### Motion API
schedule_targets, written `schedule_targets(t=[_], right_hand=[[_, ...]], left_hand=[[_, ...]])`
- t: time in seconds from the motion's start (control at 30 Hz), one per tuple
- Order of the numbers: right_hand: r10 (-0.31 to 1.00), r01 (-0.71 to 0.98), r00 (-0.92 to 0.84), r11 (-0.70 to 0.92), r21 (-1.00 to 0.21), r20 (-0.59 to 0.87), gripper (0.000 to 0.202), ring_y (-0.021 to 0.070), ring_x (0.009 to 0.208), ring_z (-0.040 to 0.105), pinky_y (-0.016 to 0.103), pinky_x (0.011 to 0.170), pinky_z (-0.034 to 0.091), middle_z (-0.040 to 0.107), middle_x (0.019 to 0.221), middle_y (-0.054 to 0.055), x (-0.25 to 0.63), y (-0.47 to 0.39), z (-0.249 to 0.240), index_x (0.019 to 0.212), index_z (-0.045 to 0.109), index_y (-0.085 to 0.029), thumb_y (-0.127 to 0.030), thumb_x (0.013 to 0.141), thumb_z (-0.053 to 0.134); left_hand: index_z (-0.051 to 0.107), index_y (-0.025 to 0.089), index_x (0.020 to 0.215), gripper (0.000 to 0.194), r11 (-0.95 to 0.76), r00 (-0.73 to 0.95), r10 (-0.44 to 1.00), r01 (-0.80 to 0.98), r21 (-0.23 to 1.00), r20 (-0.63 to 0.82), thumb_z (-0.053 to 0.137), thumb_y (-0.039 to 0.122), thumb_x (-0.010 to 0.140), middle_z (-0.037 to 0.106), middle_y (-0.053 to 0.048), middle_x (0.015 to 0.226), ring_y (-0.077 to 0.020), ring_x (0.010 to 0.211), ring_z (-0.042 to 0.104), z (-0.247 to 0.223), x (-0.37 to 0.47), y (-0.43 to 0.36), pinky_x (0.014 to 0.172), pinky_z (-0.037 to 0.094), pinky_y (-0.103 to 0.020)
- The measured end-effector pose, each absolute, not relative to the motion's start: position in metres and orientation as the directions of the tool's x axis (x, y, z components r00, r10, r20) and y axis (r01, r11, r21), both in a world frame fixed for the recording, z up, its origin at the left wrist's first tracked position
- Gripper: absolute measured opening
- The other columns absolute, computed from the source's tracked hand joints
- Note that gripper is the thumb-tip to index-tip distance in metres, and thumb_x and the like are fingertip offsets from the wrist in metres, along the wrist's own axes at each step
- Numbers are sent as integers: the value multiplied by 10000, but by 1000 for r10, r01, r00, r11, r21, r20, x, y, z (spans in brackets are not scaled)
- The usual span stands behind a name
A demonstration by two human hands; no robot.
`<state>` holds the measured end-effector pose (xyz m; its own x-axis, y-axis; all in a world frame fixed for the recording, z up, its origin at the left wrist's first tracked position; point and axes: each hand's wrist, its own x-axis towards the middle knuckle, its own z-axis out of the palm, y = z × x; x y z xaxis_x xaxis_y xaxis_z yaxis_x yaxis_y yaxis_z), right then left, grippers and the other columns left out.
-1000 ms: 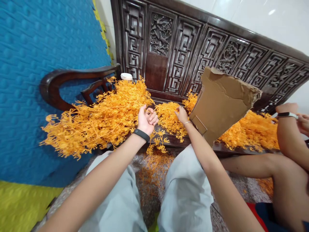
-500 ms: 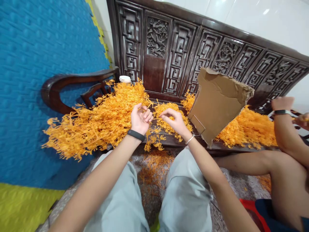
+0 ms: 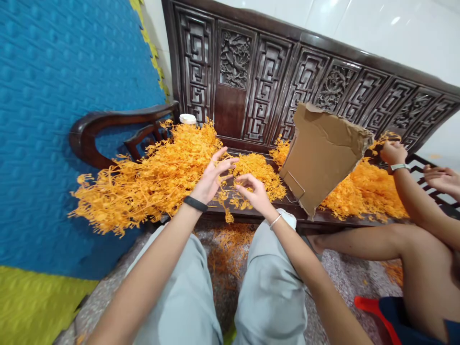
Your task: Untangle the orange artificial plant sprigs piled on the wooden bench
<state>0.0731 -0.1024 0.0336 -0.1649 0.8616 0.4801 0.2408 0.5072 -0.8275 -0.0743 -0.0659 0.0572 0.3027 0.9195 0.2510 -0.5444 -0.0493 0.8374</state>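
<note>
My left hand (image 3: 212, 179), with a black band at the wrist, has its fingers spread beside a large heap of orange branching plastic pieces (image 3: 154, 177). An orange sprig (image 3: 226, 206) hangs under and between my hands. My right hand (image 3: 253, 189), with a pale bracelet, has thumb and forefinger brought together at the sprig's right side; what they pinch is too small to make out. Behind it, a smaller orange pile (image 3: 264, 172) lies on the dark wooden bench (image 3: 251, 215).
A cardboard sheet (image 3: 323, 153) stands on the bench, a wire loop at its lower left. Beyond it are another orange heap (image 3: 377, 189) and another person's hands (image 3: 393, 152). A white round container (image 3: 187, 119) is at the back left. Orange scraps (image 3: 230, 249) litter the floor.
My left hand has opened from curled to spread fingers. My right hand has shifted slightly left and down. The other person's hand has moved left and up, now with orange pieces.
</note>
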Motion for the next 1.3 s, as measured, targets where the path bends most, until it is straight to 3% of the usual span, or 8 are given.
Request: schedule_targets(t=[0.13,0.33,0.43,0.53,0.67,0.93,1.13,1.3], right_hand=[[910,6,-55,411,-912,410,203,128,774,561,273,742,469,591,862,15,78,-89,29,856,552,-202,-328,709,613],[950,-158,27,312,-937,311,234,126,731,575,278,735,483,587,838,12,86,-77,27,842,545,-197,-306,657,639],[949,-177,79,315,-933,305,240,112,693,554,258,688,476,578,822,6,89,-71,25,823,543,-192,-296,634,648],[948,-182,110,313,-932,298,244,96,641,521,228,602,447,564,785,-5,90,-62,21,805,539,-187,-289,614,652],[963,-204,96,268,-942,254,290,75,525,468,218,527,383,530,656,-41,92,-50,16,832,511,-186,-259,590,652],[926,-262,282,327,-908,252,309,61,540,456,212,571,391,514,664,-50,88,-25,3,772,385,-196,-203,564,615],[853,-240,486,338,-910,189,279,62,580,460,209,608,414,460,660,-53,90,-7,0,758,310,-208,-126,598,523],[866,-326,482,319,-890,134,300,54,535,442,200,595,401,449,614,-75,92,2,-2,752,298,-207,-63,572,489]], left_hand=[[333,348,1305,865,-22,359,912,-444,896,200,713,101,568,481,-70,1270,-164,948,576,50,-66,-67,771,480,-308],[371,278,1287,920,16,435,888,-355,935,150,728,0,487,585,-78,1074,-135,785,613,43,-49,-63,762,480,-294],[448,234,1212,832,-30,390,908,-301,953,151,739,8,467,615,-56,968,-139,749,619,39,-43,-60,740,479,-293],[570,165,980,513,-51,334,930,-301,952,155,741,76,504,637,-46,867,-126,671,612,32,-39,-53,709,476,-292],[577,134,689,174,-85,295,941,-275,958,168,703,208,595,627,-31,632,-135,569,582,21,-39,-44,617,455,-280],[566,144,616,104,-186,103,969,-283,941,223,653,201,624,511,31,496,-83,470,451,-1,-20,-32,499,354,-203],[537,168,626,84,-267,-66,964,-256,929,259,620,170,641,530,24,604,-99,565,465,-11,10,-27,579,359,-198],[534,192,635,85,-340,-169,935,-167,925,313,592,132,652,550,12,663,-131,652,487,-15,19,-30,658,354,-215]])
